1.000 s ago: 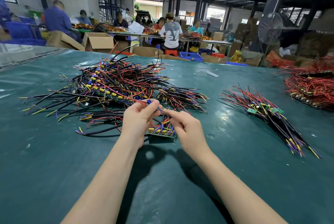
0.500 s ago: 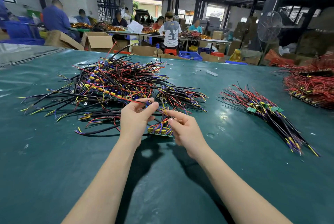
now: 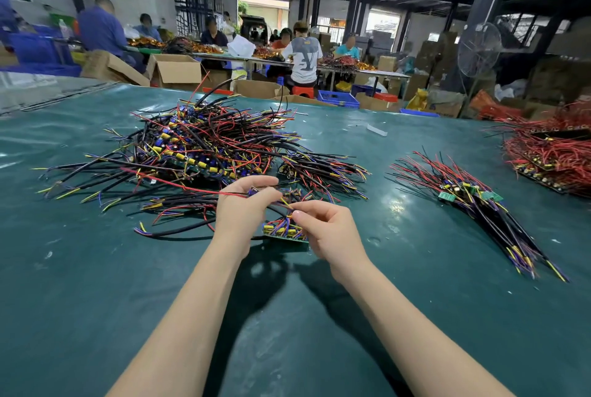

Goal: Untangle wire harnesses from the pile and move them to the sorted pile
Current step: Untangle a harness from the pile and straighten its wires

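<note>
"Since a second ago the right hand point(image 3: 326, 230) has dropped away from the left hand point(image 3: 243, 207), toward the board point(image 3: 287, 238)?"

"Yes. Its thumb and forefinger pinch a yellow-tipped wire just above the board. The left hand pinches a red wire point(image 3: 179, 183) that runs off to 9 o'clock."

"Where is the harness point(image 3: 281, 223)?"

"Between the hands, at the pile's point(image 3: 204, 147) 6 o'clock edge. Whether it is resting on the table point(image 3: 96, 300) or just above it, one cannot tell."

"How does the person free it cleanly?"

"Probably by steadying the board and drawing one wire out along its length, without yanking."

"Anything in the way?"

"Black strands at 9 o'clock seem to cross it, and a small bunch point(image 3: 323, 169) lies at 1 o'clock. The sorted pile point(image 3: 473, 201) lies at 3 o'clock, well apart, with a red heap point(image 3: 553, 156) beyond it at 2."
</note>
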`<state>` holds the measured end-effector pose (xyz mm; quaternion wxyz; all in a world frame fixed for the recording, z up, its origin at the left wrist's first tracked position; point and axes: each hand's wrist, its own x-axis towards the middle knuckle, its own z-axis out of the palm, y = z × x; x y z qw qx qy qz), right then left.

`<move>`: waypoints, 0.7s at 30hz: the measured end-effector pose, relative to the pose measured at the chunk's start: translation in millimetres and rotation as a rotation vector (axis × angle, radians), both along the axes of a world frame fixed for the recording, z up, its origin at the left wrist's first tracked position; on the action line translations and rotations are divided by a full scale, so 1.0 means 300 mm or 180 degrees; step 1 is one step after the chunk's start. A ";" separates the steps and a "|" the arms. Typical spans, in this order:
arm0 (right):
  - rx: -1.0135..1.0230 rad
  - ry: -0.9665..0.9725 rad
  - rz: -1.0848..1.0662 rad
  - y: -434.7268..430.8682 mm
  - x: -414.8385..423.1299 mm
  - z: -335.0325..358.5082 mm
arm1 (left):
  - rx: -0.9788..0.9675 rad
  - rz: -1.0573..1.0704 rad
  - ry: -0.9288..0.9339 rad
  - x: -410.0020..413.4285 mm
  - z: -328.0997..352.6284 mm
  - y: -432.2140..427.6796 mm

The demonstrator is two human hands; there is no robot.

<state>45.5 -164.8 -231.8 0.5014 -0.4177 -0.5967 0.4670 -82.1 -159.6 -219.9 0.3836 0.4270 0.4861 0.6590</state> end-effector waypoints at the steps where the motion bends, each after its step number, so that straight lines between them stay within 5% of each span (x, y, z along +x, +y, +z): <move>1: -0.0116 0.0100 0.0101 -0.006 0.000 0.008 | -0.0146 -0.0066 -0.0198 0.002 0.003 0.000; 5: -0.0623 0.0422 0.0537 -0.013 0.007 0.030 | -0.0627 -0.0723 -0.1433 -0.011 0.020 -0.005; 14: 0.0514 -0.0763 0.0563 -0.018 0.011 0.047 | -0.0961 -0.0615 -0.1104 -0.012 0.010 -0.006; 21: -0.0155 -0.0782 0.1013 -0.017 0.021 0.050 | -0.0513 0.0630 -0.0602 -0.012 -0.001 0.010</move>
